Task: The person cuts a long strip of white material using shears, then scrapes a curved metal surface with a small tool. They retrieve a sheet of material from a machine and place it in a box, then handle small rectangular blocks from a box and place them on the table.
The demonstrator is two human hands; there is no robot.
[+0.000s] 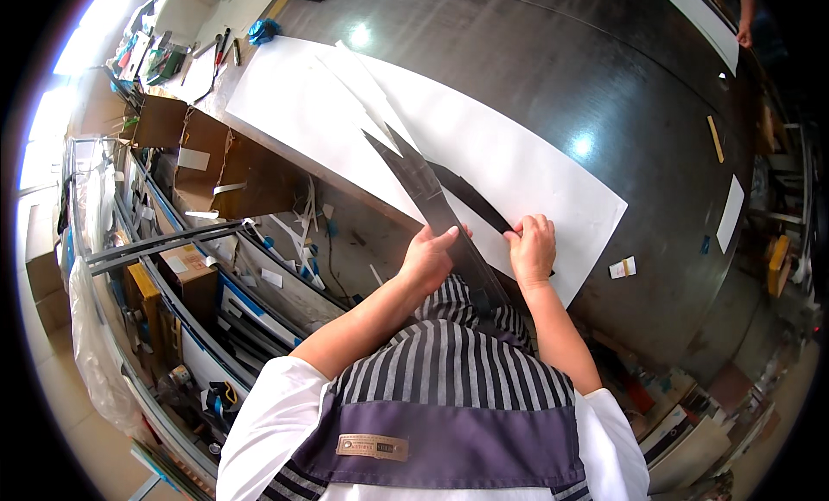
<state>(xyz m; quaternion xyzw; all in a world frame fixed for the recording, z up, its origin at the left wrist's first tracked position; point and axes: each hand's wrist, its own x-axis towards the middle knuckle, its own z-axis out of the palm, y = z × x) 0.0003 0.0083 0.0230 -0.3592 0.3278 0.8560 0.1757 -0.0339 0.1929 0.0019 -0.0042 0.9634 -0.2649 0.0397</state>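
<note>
My left hand (pixel 429 257) is closed on the edge of a long dark strip (pixel 442 209), its thumb lying on top. The strip slants from near my apron up over a white sheet (pixel 553 186), with pointed far ends. To the right, my right hand (pixel 531 249) has its fingers bent down on the end of a narrower black strip (pixel 471 193), which runs behind the first one. Whether the two strips are joined is hidden. Thin white strips (pixel 367 85) lie on the sheet beyond the dark points.
The white sheet lies on a dark table (pixel 484 56). Left of me stand a rack of long mouldings (pixel 194 307) and an open cardboard box (pixel 233 168). Pens (pixel 226 47) and crumpled blue material (pixel 263 31) sit far left. Another person's hand (pixel 744 33) shows far right.
</note>
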